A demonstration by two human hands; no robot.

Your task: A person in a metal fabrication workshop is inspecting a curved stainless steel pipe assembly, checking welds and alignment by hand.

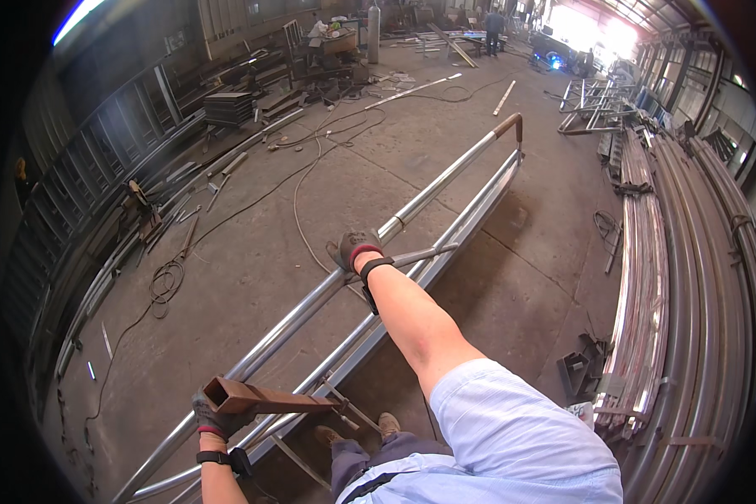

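Head view: left hand (218, 414) at seven o'clock apparently clasps rusty box-section tube (273, 399); right hand's (359, 247) fingers curl over tubular frame (294, 320); likely steadying, next needs firm grips.

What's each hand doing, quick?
Left hand: touching the brown square tube; fingers partly hidden, grip can't be told.
Right hand: closed on the silver pipe.
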